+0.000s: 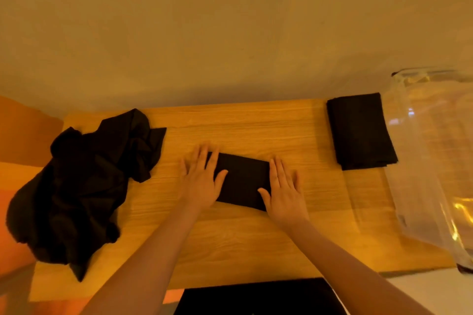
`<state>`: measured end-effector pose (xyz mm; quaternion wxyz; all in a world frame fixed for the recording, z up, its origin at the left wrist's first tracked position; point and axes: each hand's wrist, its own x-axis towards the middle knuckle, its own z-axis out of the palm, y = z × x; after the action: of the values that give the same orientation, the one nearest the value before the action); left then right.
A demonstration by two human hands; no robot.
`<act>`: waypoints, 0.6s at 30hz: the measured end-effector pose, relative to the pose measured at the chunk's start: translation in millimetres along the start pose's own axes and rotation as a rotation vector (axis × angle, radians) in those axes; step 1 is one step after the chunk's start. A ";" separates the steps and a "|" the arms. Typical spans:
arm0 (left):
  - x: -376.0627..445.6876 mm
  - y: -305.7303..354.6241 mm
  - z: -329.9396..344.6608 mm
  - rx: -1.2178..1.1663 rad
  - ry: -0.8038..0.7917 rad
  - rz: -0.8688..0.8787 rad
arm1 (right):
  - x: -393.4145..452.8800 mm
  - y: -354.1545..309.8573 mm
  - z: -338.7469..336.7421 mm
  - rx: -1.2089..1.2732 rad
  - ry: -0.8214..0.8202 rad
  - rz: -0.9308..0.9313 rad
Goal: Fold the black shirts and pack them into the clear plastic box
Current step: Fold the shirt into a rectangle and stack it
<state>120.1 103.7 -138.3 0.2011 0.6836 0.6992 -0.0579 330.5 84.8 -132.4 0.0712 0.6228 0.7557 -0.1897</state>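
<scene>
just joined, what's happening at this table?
A person is folding black shirts. Both hands, left hand and right hand, press flat on a small folded shirt mid-table. A finished folded shirt lies beside the clear plastic box on the right, not in it. An unfolded heap of black shirts waits left.

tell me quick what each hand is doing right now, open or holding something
Left hand: open, fingers straight, pressing flat on the left end of the folded shirt.
Right hand: open, pressing flat on its right end.
</scene>
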 end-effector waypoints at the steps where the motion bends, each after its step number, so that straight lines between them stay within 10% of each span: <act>1: -0.8 -1.8 -4.1 -0.043 -0.010 -0.028 | -4.4 -1.4 -2.3 0.017 -0.019 0.034; 7: -48.5 17.9 -34.2 -1.010 0.152 -0.644 | 15.2 -13.5 -35.7 0.061 0.038 0.005; 10: -70.8 28.8 -33.6 -1.370 -0.039 -0.890 | 23.5 -20.6 -24.5 0.065 -0.045 -0.009; 18: -45.0 45.1 -39.8 -1.742 -0.229 -0.795 | -44.4 -39.0 10.9 0.220 -0.006 0.217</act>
<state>155.5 78.5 -77.0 0.6707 -0.0019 0.6535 0.3509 300.8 34.2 -119.5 0.0249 0.7041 0.6585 -0.2647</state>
